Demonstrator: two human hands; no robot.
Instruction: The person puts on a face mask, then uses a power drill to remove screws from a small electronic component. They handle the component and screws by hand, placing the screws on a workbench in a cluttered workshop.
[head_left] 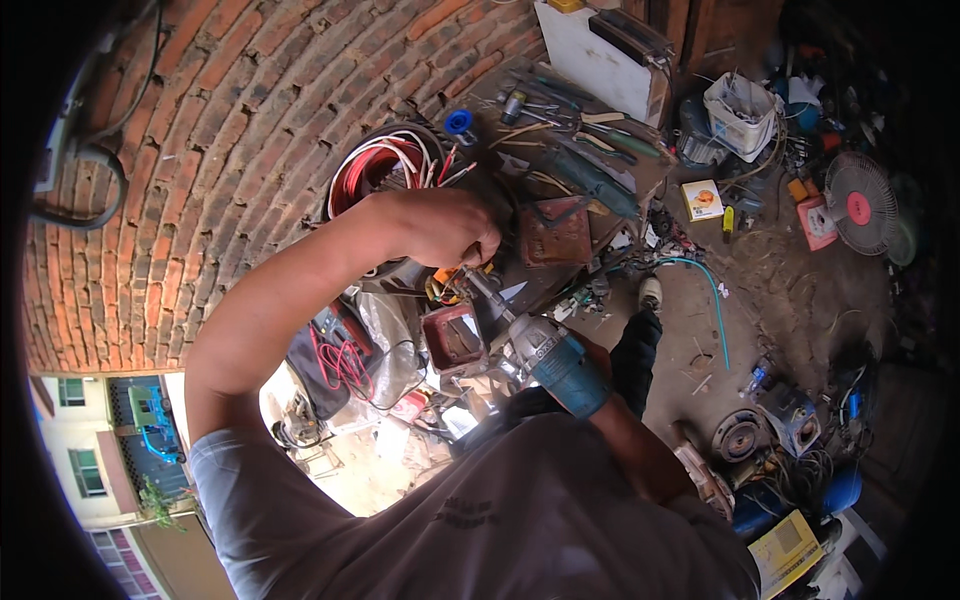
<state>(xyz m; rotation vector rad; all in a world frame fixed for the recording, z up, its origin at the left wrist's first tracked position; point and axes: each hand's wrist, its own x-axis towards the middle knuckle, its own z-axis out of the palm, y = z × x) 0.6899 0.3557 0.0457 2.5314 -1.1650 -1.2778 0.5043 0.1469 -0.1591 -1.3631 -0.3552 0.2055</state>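
Note:
My right hand [598, 358], mostly hidden behind the tool, is wrapped round a teal power tool [567, 378] with a silver metal front. From the tool's nose a thin metal shaft [487, 290] points up and left. At the shaft's far end is my left hand [455, 232], its fingers curled into a pinch; what they hold is hidden beneath them. Close below that hand lie orange and yellow small parts [445, 287]. A coil of red and white cable [360, 172] sits just behind my left wrist.
A red open box [454, 338] and a rusty red tray [556, 232] stand beside the tool. Hand tools [600, 140] cover the far bench. A brick wall [220, 150] rises at left. On the right floor are a fan [862, 204], a white bucket [741, 115] and scattered parts.

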